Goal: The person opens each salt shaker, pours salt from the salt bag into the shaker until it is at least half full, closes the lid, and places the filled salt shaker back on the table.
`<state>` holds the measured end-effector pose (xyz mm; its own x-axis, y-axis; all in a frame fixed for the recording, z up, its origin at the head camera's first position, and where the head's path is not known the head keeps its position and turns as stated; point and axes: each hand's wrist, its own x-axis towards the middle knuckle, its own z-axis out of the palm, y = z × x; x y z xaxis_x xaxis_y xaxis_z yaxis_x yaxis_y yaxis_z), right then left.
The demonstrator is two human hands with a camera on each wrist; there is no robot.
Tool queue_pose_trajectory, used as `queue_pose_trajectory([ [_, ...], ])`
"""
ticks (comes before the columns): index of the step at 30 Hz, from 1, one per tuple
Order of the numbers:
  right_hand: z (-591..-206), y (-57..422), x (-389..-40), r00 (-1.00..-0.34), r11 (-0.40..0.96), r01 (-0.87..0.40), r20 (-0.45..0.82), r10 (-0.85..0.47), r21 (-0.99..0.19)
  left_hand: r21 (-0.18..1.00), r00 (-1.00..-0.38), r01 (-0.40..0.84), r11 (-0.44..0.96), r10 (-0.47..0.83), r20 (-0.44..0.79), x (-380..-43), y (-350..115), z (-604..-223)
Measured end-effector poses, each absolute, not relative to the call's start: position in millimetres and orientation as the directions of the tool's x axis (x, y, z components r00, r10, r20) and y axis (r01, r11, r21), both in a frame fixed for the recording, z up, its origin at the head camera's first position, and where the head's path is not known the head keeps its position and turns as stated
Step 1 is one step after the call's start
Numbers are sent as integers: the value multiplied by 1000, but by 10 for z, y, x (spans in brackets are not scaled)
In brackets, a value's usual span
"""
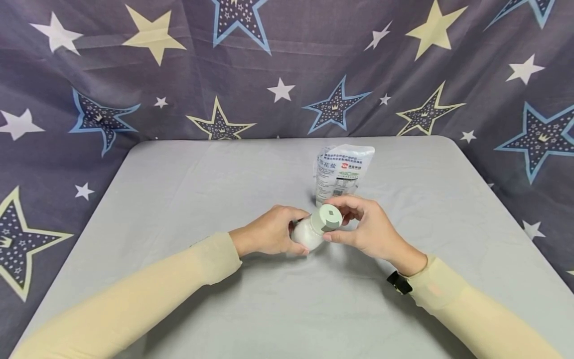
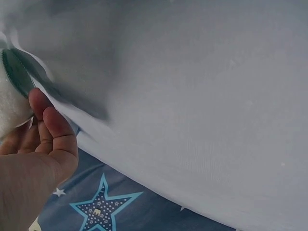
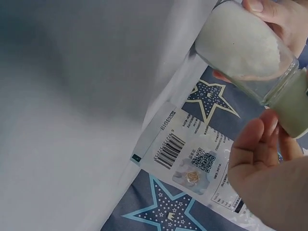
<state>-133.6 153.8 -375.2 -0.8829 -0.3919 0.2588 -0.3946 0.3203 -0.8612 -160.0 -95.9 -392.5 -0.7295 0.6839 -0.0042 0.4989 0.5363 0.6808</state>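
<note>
A glass shaker jar (image 1: 307, 234) with a pale green lid (image 1: 333, 213) leans toward the right between both hands. White grains fill most of it, as the right wrist view shows of the jar body (image 3: 236, 41). My left hand (image 1: 274, 230) grips the body from the left, thumb on the near side. On the right, my right hand (image 1: 369, 227) holds the lid between thumb and fingers. Just behind stands a printed white pouch (image 1: 338, 172), upright; the right hand overlaps its foot in the head view.
A grey cloth covers the table (image 1: 202, 184). At its far edge hangs a dark curtain (image 1: 287, 65) with stars. A black strap (image 1: 399, 282) sits at the right cuff.
</note>
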Motion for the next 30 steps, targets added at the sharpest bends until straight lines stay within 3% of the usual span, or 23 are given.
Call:
queue_pose_trajectory([
  [17, -3816, 1462, -1288, -875, 409, -474, 366, -318, -780, 673, -727, 508, 538, 687, -1, -1613, -958, -3930],
  [30, -3771, 1539, -1345, -850, 392, -472, 290, -439, -789, 687, -731, 493, 534, 683, -7, -1606, -967, -3931],
])
